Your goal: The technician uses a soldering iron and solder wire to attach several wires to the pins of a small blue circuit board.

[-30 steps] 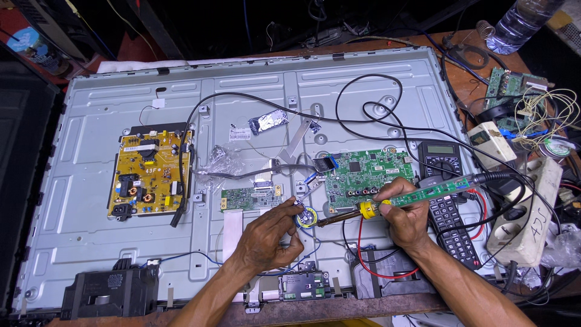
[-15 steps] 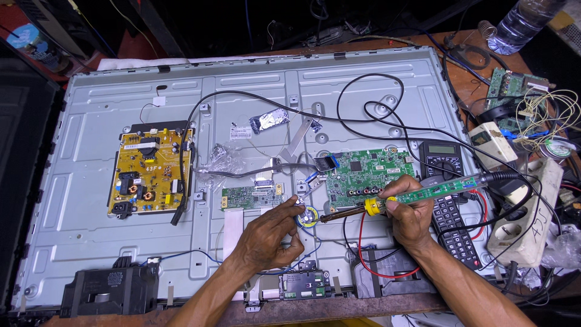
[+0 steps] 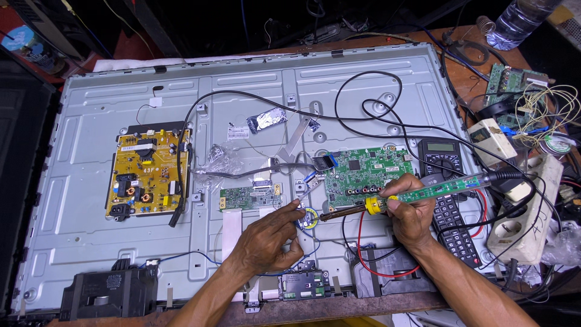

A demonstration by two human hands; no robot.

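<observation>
A: What is the right hand [image 3: 410, 213] doing?

B: Its fingers are wrapped around a soldering iron [image 3: 417, 195] with a clear green handle and a yellow collar. The iron lies nearly level, and its dark tip points left toward a small round solder tin [image 3: 309, 218].

A: And the left hand [image 3: 268, 241]?

B: It rests on the panel [image 3: 72, 200], just left of the tin. The fingers are pinched narrow at the tin's near-left edge; I think they hold a thin wire, but it is too small to tell for sure.

A: Where does the tin sit?

B: On the grey metal back of the panel, near its middle, just near of the green main board [image 3: 368, 174] and right of the small green strip board [image 3: 250, 197].

A: What else lies about?

B: A yellow power board [image 3: 147, 174] sits on the left part of the panel. Black cables [image 3: 363, 112] loop across the far half. A multimeter [image 3: 441, 156] lies right of the main board, with a remote [image 3: 452, 227] near of it, partly under the right hand. A white power strip [image 3: 528, 212] lies on the table at the right edge, and a water bottle [image 3: 519, 21] stands at the far right corner.
</observation>
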